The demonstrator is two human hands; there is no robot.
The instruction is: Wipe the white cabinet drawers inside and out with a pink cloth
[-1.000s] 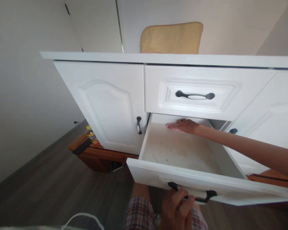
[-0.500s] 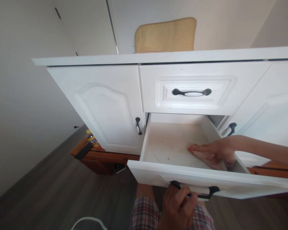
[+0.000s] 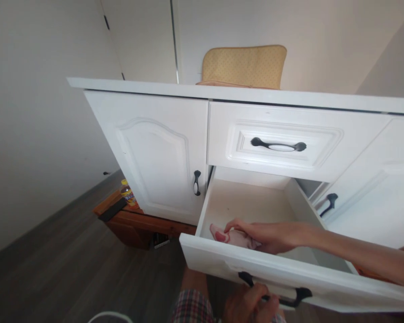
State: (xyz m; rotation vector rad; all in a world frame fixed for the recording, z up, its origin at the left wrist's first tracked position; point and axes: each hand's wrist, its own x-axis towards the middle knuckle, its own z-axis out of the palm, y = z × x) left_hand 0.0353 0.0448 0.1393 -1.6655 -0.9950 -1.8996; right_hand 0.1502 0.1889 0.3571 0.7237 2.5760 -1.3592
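Observation:
A white cabinet has its lower middle drawer (image 3: pixel 256 262) pulled open. My right hand (image 3: pixel 265 234) reaches in from the right and presses a pink cloth (image 3: pixel 230 236) against the drawer floor near the front left corner; its fingers lie along the cloth. My left hand (image 3: pixel 251 305) is at the bottom edge, fingers curled round the drawer's black handle (image 3: pixel 276 296) from below. The drawer's pale floor shows faint marks and holds nothing else that I can see.
Above the open drawer is a closed drawer (image 3: pixel 278 143) with a black handle. Cabinet doors (image 3: pixel 155 152) flank it left and right. A yellow cushion (image 3: pixel 244 67) stands on the cabinet top. A low wooden stand (image 3: pixel 121 215) with a bottle (image 3: pixel 128 193) sits on the dark floor at left.
My right hand has swept the cloth from the back of the drawer to the right side, then to the front left corner. My left hand has stayed on the handle.

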